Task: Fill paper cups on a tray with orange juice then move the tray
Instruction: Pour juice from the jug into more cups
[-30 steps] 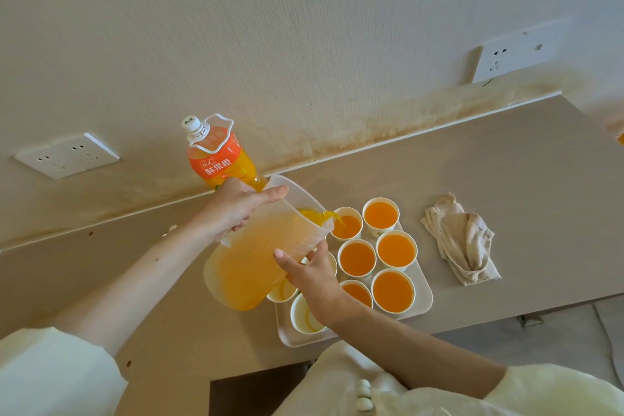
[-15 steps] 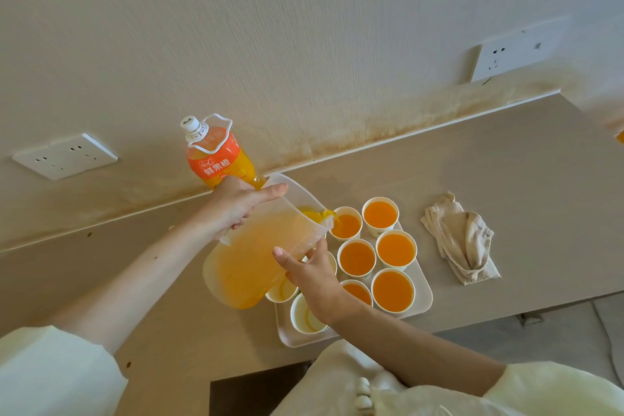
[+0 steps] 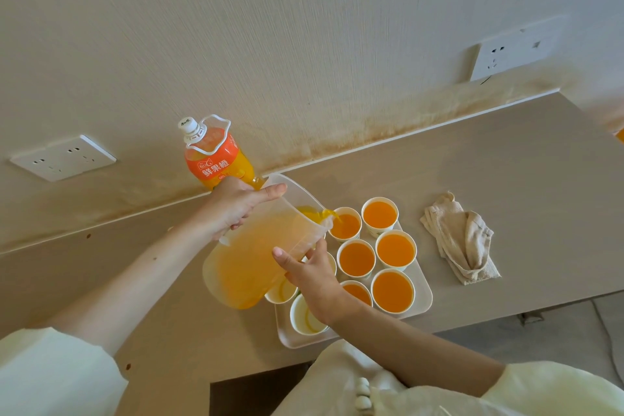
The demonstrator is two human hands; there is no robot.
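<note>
Head view, contents as we log them.

- Jug [image 3: 256,260]: clear plastic, tipped rightward, with plenty of juice [image 3: 326,213] inside. A thin stream runs off the spout.
- Left hand [image 3: 236,204]: wrapped round the jug's handle at the rim, thumb laid along the top edge. It carries the weight.
- Right hand [image 3: 310,275]: props the jug's side near the spout. The thumb lies on the wall and the fingers look mostly straight, a support and not a clasp.
- Tray [image 3: 423,300]: pale, on the counter [image 3: 506,162] near its front edge, directly below the jug.
- Cup under the spout [image 3: 345,226]: far-left of the tray, taking the stream, and we judge it nearly full.
- Five filled cups [image 3: 395,248]: orange almost to the brim, on the tray's right and middle. One is partly behind the right wrist.
- Two pale cups [image 3: 309,316]: at the tray's near-left, showing only a little yellow at the bottom and not yet filled. A third cup behind the right hand is too hidden to call.
- Bottle [image 3: 216,159]: orange label, capped, against the wall behind the left hand.
- Cloth [image 3: 462,240]: crumpled, just beside the tray on the right.
- Wall sockets [image 3: 64,157]: unused.

Progress, in our judgement: about two thirds of the pouring is done. Two or three cups remain, and then the tray is to be moved.
</note>
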